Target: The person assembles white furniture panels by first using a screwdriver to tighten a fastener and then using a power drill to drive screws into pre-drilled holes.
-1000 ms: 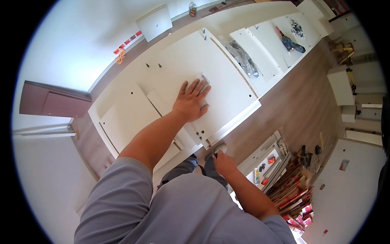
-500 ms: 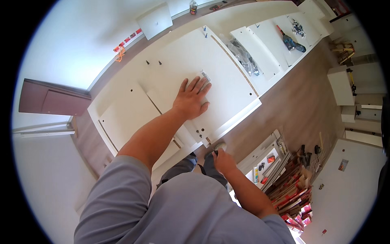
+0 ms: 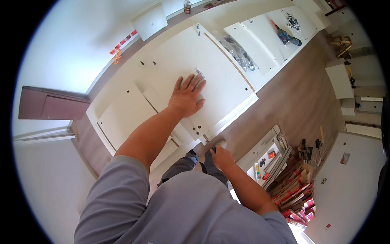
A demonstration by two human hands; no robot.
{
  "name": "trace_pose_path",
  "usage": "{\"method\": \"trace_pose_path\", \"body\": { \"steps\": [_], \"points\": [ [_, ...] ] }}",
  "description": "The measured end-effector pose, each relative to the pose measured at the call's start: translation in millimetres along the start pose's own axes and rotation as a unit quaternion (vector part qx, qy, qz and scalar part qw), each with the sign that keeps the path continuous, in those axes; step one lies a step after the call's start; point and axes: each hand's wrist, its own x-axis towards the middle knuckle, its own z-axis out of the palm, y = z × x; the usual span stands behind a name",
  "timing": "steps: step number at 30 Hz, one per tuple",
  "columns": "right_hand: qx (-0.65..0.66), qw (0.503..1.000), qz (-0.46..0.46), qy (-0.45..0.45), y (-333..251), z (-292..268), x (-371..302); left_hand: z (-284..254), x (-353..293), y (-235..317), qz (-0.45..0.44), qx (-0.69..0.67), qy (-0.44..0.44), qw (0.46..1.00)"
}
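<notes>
My left hand (image 3: 187, 96) lies flat with fingers spread on a white panel (image 3: 221, 91), just below a small printed label (image 3: 199, 72). Two dark fittings (image 3: 148, 62) stand up from the panel beyond that hand, and blue-tipped ones (image 3: 198, 31) from its far corner. Down by my right thigh, my right hand (image 3: 222, 157) is closed, fingers curled around. A bit of something dark shows at its fingertips, too small to name. Near the panel's close corner are a dark round hole (image 3: 199, 127) and small metal fittings (image 3: 194, 129).
Farther right on the white boards lie a bag of hardware (image 3: 239, 53), a blue cordless drill (image 3: 287, 38) and a pile of small fittings (image 3: 293, 22). Stacked cardboard (image 3: 290, 189) and long strips fill the floor at right. A yellow stepladder (image 3: 340, 44) stands beyond.
The whole view has shifted slightly, so the boards appear a little more to the left. My left hand stays flat on the panel, and my right hand stays closed by my thigh.
</notes>
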Motion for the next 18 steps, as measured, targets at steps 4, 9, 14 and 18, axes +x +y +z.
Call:
{"method": "trace_pose_path", "body": {
  "steps": [4, 9, 14, 18],
  "points": [
    [-0.028, 0.999, 0.017, -0.021, -8.7, -8.2, -4.6, -1.5, -0.1, 0.0, -0.009, 0.001, 0.001, 1.0],
    [-0.024, 0.999, 0.026, -0.019, -8.6, -5.8, -4.9, -0.9, 2.3, 1.2, -0.004, 0.002, 0.005, 1.0],
    [0.002, 0.999, 0.047, -0.024, -25.9, -27.1, -19.0, -2.4, -1.4, -1.4, -0.001, 0.011, 0.006, 1.0],
    [-0.008, 0.998, 0.043, -0.039, -34.0, -45.9, -28.0, 1.2, -0.9, -2.4, 0.003, 0.009, 0.006, 1.0]
  ]
}}
